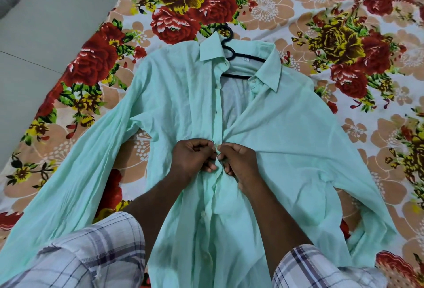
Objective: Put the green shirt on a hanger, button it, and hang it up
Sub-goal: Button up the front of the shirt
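The pale green shirt [174, 108] lies flat on its back on the flowered bed sheet, sleeves spread to both sides. A black hanger [231, 54] sits inside its collar, hook pointing away from me. The collar and upper front stand apart, showing the grey inner back. My left hand [192, 158] pinches the left front edge at mid-chest. My right hand [239, 161] pinches the right front edge against it, fingertips meeting at a button. Below my hands the front edges lie together, with buttons showing down the placket.
The flowered sheet [332, 35] covers the bed around the shirt. A grey tiled floor [41, 35] lies beyond the bed's left edge. My checked sleeves [96, 255] fill the lower corners.
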